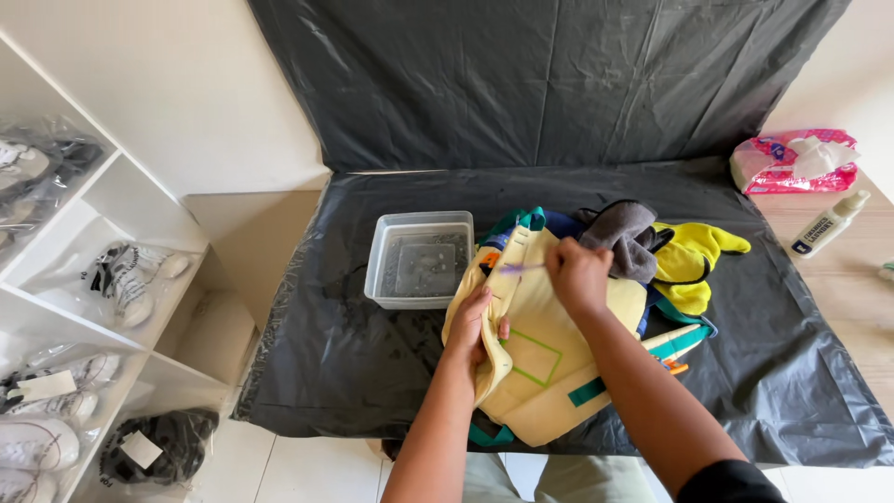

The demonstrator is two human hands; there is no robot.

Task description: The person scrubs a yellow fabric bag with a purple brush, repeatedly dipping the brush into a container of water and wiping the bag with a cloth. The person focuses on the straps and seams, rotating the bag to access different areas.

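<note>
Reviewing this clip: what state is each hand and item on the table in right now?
Left hand: pressed flat on the pale yellow fabric bag.
Right hand: closed around a thin purple brush.
Clear plastic tub: open, upright.
Yellow rubber gloves: lying loose.
Pink tissue pack: open, tissue sticking out.
White squeeze bottle: lying down, capped.

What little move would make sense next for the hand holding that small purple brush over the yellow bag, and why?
Probably a short stroke of the purple brush toward the bag's top edge. The right hand grips it with the bristle end already on the pale yellow bag, while the left hand presses the fabric flat beside it. The clear tub of water sits close by for a dip afterwards.
</note>
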